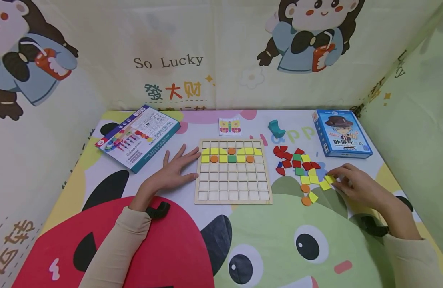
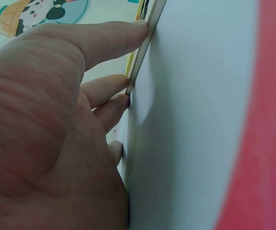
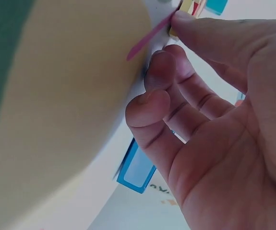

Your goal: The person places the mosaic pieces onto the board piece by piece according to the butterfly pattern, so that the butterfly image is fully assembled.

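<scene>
My left hand (image 1: 174, 170) has its fingers spread, with fingertips and thumb at the left edge of a wooden grid board (image 1: 233, 202). Two upper rows of the board hold yellow pieces, orange discs and a green square (image 1: 232, 159). To the right of the board, my right hand (image 1: 358, 186) pinches a yellow square tile (image 1: 330, 179) between thumb and fingers, low over the table. Another yellow tile (image 1: 325, 185) lies right beside it. In the right wrist view the thumb (image 3: 186, 24) is at a yellow piece and the other fingers curl inward.
Loose red pieces (image 1: 286, 164), green squares (image 1: 299, 171), yellow pieces and orange discs (image 1: 306, 201) lie right of the board. Behind it are a butterfly card (image 1: 230, 127) and a teal block (image 1: 276, 129). Boxes stand at back left (image 1: 138, 138) and back right (image 1: 342, 134).
</scene>
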